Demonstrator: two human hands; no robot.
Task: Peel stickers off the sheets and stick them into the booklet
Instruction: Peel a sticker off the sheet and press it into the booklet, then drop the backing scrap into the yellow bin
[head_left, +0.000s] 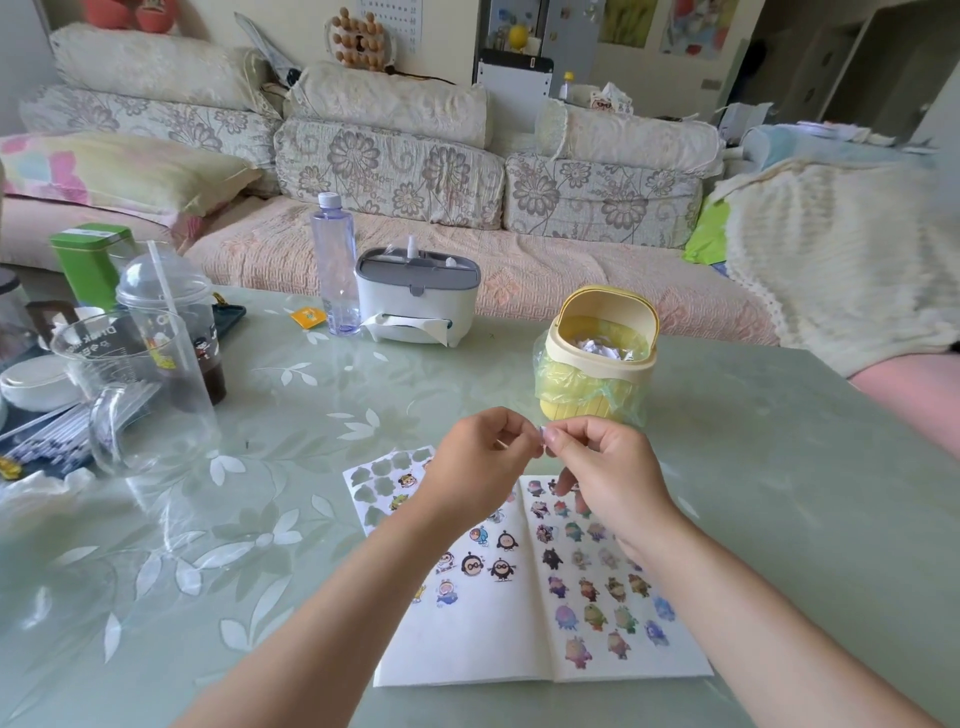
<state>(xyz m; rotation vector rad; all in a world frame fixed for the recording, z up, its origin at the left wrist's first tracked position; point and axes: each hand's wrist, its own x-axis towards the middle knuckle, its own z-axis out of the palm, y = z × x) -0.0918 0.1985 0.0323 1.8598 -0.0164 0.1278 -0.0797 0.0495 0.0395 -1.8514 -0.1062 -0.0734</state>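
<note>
An open booklet (467, 649) is laid flat on the table (779, 467), and both of its pages are dotted with small cartoon stickers. Just above its top edge the hands are raised and brought together. The left hand (478, 462) and the right hand (597, 467) are each curled, with thumb and forefinger tips pinched on a tiny pale piece (540, 435) shared between them. It cannot be told whether this is a sticker or a scrap of backing, as it is too small. A sticker sheet (379, 475) is seen beyond the booklet's upper left corner, partly hidden by the left hand; most of its shapes look emptied and only a few figures are left. A yellow mini bin (597, 358), lined with a bag and holding crumpled white scraps, stands beyond the booklet's top edge. The step in hand is judged to be the separating or readying of one peeled piece. Next, the piece would need to be freed into one hand without folding on itself, carried down to the booklet and pressed flat on a bare patch, of which the lower left page offers the most.
</note>
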